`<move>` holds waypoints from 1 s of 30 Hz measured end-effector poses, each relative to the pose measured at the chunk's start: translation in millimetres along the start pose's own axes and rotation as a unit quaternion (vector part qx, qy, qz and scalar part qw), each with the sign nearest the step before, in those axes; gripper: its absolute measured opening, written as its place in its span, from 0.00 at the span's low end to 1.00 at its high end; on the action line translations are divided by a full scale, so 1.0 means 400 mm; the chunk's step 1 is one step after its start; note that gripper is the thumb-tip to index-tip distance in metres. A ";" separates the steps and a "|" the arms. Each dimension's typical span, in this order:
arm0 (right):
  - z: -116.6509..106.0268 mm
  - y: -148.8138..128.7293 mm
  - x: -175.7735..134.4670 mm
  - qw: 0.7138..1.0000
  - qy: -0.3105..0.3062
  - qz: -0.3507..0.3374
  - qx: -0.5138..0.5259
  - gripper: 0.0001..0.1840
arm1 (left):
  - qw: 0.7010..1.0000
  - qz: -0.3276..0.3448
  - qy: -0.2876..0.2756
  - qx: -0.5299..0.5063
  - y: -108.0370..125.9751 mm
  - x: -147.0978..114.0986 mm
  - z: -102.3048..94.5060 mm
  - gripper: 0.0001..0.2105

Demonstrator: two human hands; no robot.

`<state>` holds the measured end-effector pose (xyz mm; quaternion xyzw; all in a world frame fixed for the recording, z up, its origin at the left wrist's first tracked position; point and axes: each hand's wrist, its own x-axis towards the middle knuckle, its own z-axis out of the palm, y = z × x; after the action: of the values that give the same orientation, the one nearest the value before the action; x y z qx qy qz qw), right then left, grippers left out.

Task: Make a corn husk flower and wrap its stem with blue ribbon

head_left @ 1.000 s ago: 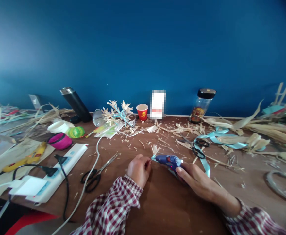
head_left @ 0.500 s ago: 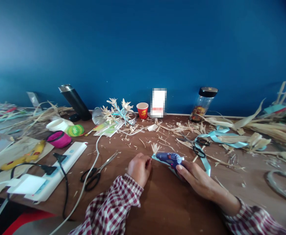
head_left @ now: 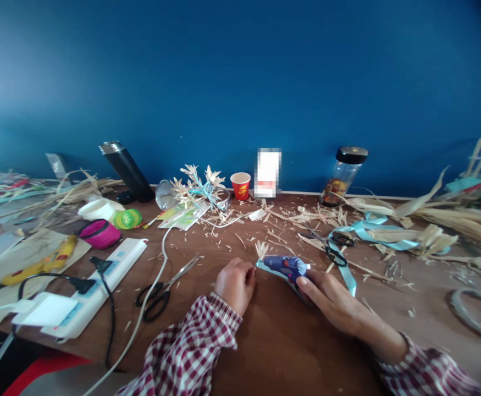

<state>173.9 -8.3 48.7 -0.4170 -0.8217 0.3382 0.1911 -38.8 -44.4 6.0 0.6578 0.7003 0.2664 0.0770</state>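
My left hand [head_left: 235, 283] is closed in a pinch at the base of a small pale husk flower [head_left: 261, 251]; its stem is hidden by the fingers. My right hand [head_left: 334, 297] grips a blue glue gun [head_left: 283, 264], its nozzle end pointing left, close to the flower's base. A light blue ribbon [head_left: 351, 281] shows beyond the right hand, and a strip of the same colour runs from the flower's base under the glue gun. Scissors with black handles [head_left: 158, 300] lie left of my left hand.
At left are a power strip [head_left: 119, 275] with cords and a yellow glue gun [head_left: 38, 267]. Behind stand a red paper cup [head_left: 241, 187], a bundle of husk flowers [head_left: 201, 190] and a lidded bottle [head_left: 342, 179]. More scissors [head_left: 339, 250] lie at right among husk scraps.
Both hands, the glue gun and the flower keep practically the same places. The whole view has shifted very slightly.
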 end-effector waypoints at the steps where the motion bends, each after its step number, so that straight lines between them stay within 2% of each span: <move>1: 0.000 -0.001 -0.001 1.000 0.002 -0.003 0.000 0.17 | 1.000 0.001 0.001 0.001 0.000 0.000 0.000 0.10; 13: -0.006 -0.002 -0.006 1.000 -0.005 -0.005 -0.014 0.18 | 1.000 0.004 0.002 0.001 0.000 -0.002 -0.002 0.09; 18: -0.007 0.008 -0.005 0.999 -0.010 0.017 -0.026 0.20 | 1.000 0.006 0.001 -0.003 0.000 -0.003 -0.002 0.09; 30: -0.017 -0.001 -0.004 1.000 -0.010 0.005 -0.025 0.19 | 1.000 0.008 -0.004 0.004 0.002 -0.005 -0.003 0.09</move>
<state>178.7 -7.2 53.4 -0.4225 -0.8295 0.3227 0.1711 -38.5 -46.6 7.1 0.6644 0.6959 0.2620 0.0751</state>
